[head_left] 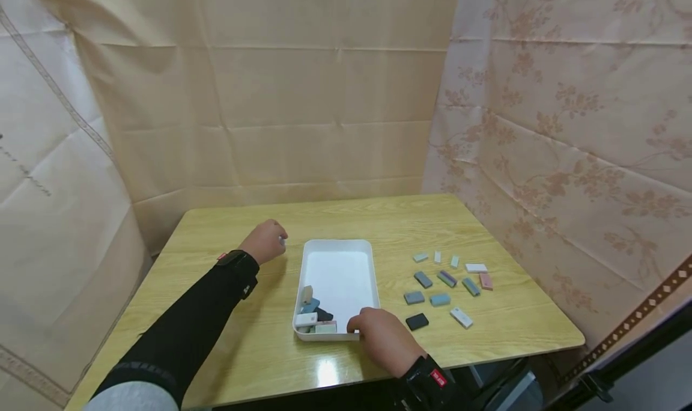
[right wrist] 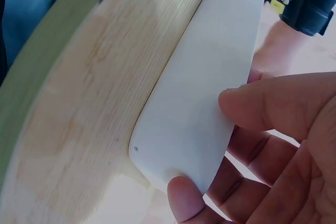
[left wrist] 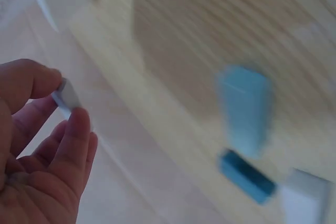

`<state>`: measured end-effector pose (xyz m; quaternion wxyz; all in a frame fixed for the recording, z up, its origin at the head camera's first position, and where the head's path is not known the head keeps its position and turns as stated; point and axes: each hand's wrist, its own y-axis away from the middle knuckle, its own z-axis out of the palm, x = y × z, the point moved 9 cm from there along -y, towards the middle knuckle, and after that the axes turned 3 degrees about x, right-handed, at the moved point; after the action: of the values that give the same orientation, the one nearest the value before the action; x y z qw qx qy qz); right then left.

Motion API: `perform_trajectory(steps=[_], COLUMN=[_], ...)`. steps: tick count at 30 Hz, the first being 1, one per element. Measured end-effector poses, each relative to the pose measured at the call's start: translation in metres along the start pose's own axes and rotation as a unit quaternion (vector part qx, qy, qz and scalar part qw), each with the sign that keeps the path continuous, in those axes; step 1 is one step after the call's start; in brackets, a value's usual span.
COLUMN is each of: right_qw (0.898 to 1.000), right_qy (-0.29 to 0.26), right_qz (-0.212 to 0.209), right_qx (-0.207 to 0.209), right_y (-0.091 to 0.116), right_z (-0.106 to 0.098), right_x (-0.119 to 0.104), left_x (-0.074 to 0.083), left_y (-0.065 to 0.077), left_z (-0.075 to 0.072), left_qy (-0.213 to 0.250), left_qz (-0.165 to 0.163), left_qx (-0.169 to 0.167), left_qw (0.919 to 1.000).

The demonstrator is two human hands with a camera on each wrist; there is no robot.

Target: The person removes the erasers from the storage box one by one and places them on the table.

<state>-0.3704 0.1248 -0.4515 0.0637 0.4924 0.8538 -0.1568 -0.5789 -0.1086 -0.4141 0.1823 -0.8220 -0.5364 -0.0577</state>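
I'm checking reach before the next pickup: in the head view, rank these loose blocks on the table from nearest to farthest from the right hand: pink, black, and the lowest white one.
Nearest to the right hand first:
1. Black block: just right of the hand.
2. White block: farther right, past the black one.
3. Pink block: farther right and back.

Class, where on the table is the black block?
In the head view, the black block lies on the table, right of the right hand, just below a grey-blue block.
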Motion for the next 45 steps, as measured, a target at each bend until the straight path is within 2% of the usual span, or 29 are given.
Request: perform_trajectory(steps=[5,9,12,19,24,30,32,34,36,38,41,43,45], right_qw=[1.000,1.000,1.000,1.000,0.999,0.999,0.999,0.999,0.999,0.999,0.999,1.000,1.000], right_qy=[0.002,0.003,0.004,-0.002,-0.005,-0.001,0.000,0.001,0.001,0.004,0.003,0.000,-0.002], right_qz=[0.004,0.012,0.015,0.020,0.029,0.029,0.028,0.026,0.025,0.024,0.023,0.020,0.018], right_qx=[-0.007,-0.011,-0.011,-0.012,-0.020,-0.017,-0.018,-0.020,-0.022,-0.022,-0.023,-0.023,-0.022], right_y=[0.000,-0.001,-0.001,-0.001,0.000,0.000,0.000,0.000,-0.001,-0.001,-0.003,-0.003,-0.003], right_z=[0.002,0.001,0.000,0.001,0.003,0.003,0.004,0.004,0.004,0.003,0.003,0.004,0.005], right_x=[0.001,0.001,0.002,0.002,0.003,0.003,0.003,0.003,0.004,0.004,0.004,0.004,0.004], left_x=[-0.042,-0.059,-0.062,-0.067,-0.068,-0.066,-0.058,-0.043,-0.020,0.010,0.056,0.081,0.098], left_y=[0.008,0.019,0.024,0.023,0.023,0.022,0.022,0.021,0.019,0.016,0.017,0.023,0.031], left_z=[0.011,0.014,0.013,0.017,0.022,0.030,0.030,0.028,0.025,0.024,0.029,0.039,0.051], left_qy=[-0.005,0.000,-0.008,-0.004,0.001,-0.025,-0.053,-0.084,-0.097,-0.081,-0.035,-0.025,-0.034], left_qz=[-0.031,-0.064,-0.069,-0.064,-0.047,-0.026,-0.013,0.012,0.041,0.083,0.131,0.157,0.171], left_qx=[-0.031,-0.054,-0.054,-0.063,-0.069,-0.069,-0.064,-0.054,-0.043,-0.041,-0.083,-0.127,-0.172], left_qw=[0.9990,0.9965,0.9961,0.9960,0.9965,0.9970,0.9965,0.9949,0.9935,0.9924,0.9872,0.9791,0.9696])
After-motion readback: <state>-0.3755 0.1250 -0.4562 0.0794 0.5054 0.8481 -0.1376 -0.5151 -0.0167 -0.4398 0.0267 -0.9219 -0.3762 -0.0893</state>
